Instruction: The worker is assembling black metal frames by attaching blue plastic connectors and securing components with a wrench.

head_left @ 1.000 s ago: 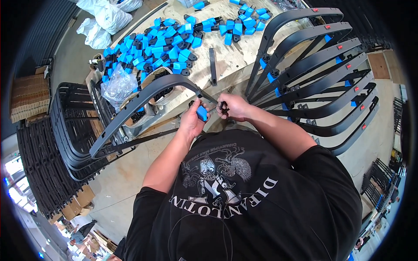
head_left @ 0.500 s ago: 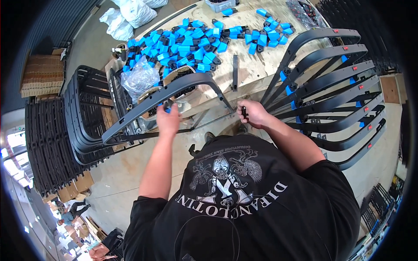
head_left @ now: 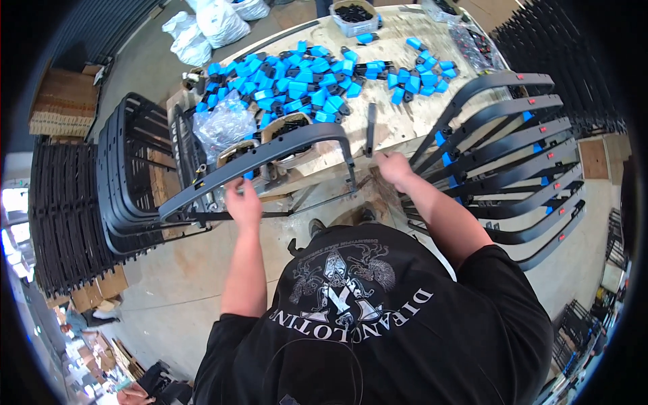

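A curved black frame (head_left: 297,137) lies across the table's near edge on the left. My left hand (head_left: 243,200) is at the underside of its long bar, fingers pinched at a small blue and black plastic piece (head_left: 248,175) mostly hidden by the bar and fingertips. My right hand (head_left: 395,169) is closed, knuckles up, by the near table edge between this frame and the frames on the right; what is in its fingers is hidden. A short flat black bar (head_left: 370,129) lies on the table just beyond it.
Many blue and black pieces (head_left: 293,81) are heaped on the wooden table (head_left: 398,118). Several curved black frames (head_left: 520,158) fan out at the right; more frames (head_left: 128,175) stand at the left. A clear plastic bag (head_left: 226,125) and a box of dark parts (head_left: 354,17) sit on the table.
My left hand has moved left and down along the frame's bar. My right hand has moved slightly right; the small black part seen in it earlier is out of sight. The view has tilted slightly.
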The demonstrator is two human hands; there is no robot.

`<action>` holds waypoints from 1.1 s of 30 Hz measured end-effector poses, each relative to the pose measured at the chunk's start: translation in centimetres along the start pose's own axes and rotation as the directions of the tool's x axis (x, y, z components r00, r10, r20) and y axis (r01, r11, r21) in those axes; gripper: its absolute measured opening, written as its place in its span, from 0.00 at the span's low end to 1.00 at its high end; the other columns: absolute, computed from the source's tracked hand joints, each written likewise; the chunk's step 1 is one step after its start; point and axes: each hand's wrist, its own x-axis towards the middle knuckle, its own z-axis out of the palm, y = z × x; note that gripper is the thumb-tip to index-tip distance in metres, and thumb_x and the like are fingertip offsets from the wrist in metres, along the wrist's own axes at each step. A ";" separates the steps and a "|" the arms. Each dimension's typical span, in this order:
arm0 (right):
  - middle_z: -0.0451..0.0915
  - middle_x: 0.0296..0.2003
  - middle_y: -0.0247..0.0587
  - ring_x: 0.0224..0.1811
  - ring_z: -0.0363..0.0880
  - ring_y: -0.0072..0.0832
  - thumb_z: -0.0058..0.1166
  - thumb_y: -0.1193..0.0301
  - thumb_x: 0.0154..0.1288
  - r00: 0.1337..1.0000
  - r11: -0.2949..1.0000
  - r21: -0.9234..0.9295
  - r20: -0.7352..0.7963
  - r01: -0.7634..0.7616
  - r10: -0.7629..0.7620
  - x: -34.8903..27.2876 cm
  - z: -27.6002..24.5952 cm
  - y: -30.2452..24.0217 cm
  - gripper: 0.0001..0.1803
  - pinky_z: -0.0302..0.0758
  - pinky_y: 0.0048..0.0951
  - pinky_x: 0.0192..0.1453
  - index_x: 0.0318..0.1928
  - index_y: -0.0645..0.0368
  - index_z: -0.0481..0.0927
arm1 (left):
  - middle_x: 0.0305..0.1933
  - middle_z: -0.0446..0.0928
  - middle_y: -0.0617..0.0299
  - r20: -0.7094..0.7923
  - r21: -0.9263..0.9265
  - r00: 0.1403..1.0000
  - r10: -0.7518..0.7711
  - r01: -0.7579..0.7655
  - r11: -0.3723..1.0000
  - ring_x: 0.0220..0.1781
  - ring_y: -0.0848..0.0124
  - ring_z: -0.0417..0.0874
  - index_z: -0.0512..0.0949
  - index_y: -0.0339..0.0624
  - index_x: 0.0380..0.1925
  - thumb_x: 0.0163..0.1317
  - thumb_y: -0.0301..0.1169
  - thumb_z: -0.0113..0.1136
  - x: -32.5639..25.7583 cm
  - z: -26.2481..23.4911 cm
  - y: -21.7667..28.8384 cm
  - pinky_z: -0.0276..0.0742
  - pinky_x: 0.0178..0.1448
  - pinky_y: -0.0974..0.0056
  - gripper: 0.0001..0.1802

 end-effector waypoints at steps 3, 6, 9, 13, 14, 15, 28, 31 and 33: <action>0.84 0.49 0.64 0.55 0.83 0.54 0.53 0.38 0.63 0.998 0.908 -0.420 0.051 -0.008 0.032 2.6 -1.2 -2.2 0.40 0.77 0.43 0.61 0.49 0.70 0.84 | 0.41 0.84 0.56 0.293 -0.088 0.934 -0.202 0.237 0.967 0.42 0.67 0.84 0.83 0.38 0.37 0.64 0.29 0.65 -5.9 -2.6 -0.6 0.79 0.51 0.64 0.06; 0.80 0.57 0.62 0.62 0.79 0.50 0.54 0.35 0.63 0.996 0.843 -0.532 -0.007 -0.074 0.084 2.4 -0.7 -4.6 0.44 0.74 0.45 0.66 0.55 0.67 0.82 | 0.37 0.87 0.60 0.462 0.000 0.837 -0.294 0.331 0.944 0.39 0.73 0.86 0.85 0.39 0.39 0.64 0.30 0.65 -10.5 -4.3 -4.3 0.81 0.48 0.65 0.07; 0.82 0.54 0.61 0.61 0.79 0.51 0.55 0.40 0.65 0.999 0.810 -0.585 0.029 0.029 -0.015 3.7 0.6 -4.0 0.39 0.74 0.46 0.66 0.54 0.67 0.83 | 0.38 0.87 0.56 0.498 0.111 0.753 -0.430 0.436 0.893 0.40 0.69 0.87 0.85 0.36 0.42 0.64 0.34 0.65 -12.1 -6.5 -3.8 0.81 0.49 0.64 0.13; 0.85 0.46 0.60 0.51 0.84 0.46 0.58 0.47 0.66 0.996 0.920 -0.381 0.011 0.090 -0.093 3.5 1.4 -1.9 0.33 0.77 0.43 0.57 0.52 0.68 0.83 | 0.38 0.87 0.55 0.453 0.086 0.761 -0.465 0.481 0.872 0.40 0.69 0.87 0.84 0.34 0.42 0.65 0.35 0.65 -12.4 -8.8 -3.5 0.81 0.49 0.64 0.14; 0.86 0.42 0.57 0.45 0.86 0.44 0.59 0.50 0.66 0.994 0.987 -0.123 -0.015 0.105 -0.108 3.4 1.5 -0.3 0.30 0.78 0.41 0.53 0.51 0.69 0.83 | 0.38 0.86 0.56 0.447 0.064 0.753 -0.483 0.511 0.857 0.40 0.70 0.86 0.84 0.34 0.42 0.65 0.35 0.65 -12.4 -9.3 -3.7 0.81 0.48 0.64 0.14; 0.83 0.34 0.49 0.36 0.82 0.39 0.58 0.52 0.67 0.987 0.987 0.047 -0.049 0.155 -0.152 3.8 1.6 1.9 0.27 0.76 0.39 0.43 0.47 0.67 0.83 | 0.37 0.86 0.57 0.442 0.039 0.746 -0.499 0.539 0.841 0.39 0.71 0.86 0.84 0.34 0.42 0.65 0.35 0.65 -12.2 -9.8 -4.1 0.81 0.48 0.64 0.14; 0.66 0.18 0.31 0.14 0.61 0.23 0.55 0.61 0.64 0.844 0.883 0.326 0.521 -0.337 0.129 -11.8 -3.0 2.2 0.13 0.57 0.29 0.18 0.26 0.52 0.71 | 0.27 0.76 0.69 -0.117 -0.481 0.823 -0.555 0.442 0.757 0.28 0.80 0.73 0.82 0.40 0.34 0.67 0.29 0.59 -1.6 -16.7 -20.0 0.68 0.32 0.73 0.06; 0.66 0.18 0.30 0.14 0.61 0.24 0.55 0.61 0.65 0.896 0.919 0.277 0.420 -0.280 0.146 -15.2 -1.8 1.5 0.13 0.56 0.29 0.18 0.26 0.52 0.72 | 0.29 0.77 0.68 -0.022 -0.674 0.888 -0.460 0.327 0.663 0.28 0.81 0.72 0.82 0.39 0.38 0.68 0.30 0.61 7.9 -18.4 -15.1 0.66 0.32 0.73 0.06; 0.68 0.18 0.30 0.15 0.63 0.23 0.54 0.61 0.65 0.921 0.924 0.299 0.372 -0.238 0.117 -16.2 -0.5 2.2 0.12 0.58 0.28 0.20 0.27 0.53 0.75 | 0.32 0.79 0.67 0.208 -0.672 0.909 -0.360 0.401 0.623 0.30 0.79 0.75 0.81 0.37 0.44 0.67 0.30 0.62 13.2 -19.2 -11.7 0.71 0.33 0.72 0.09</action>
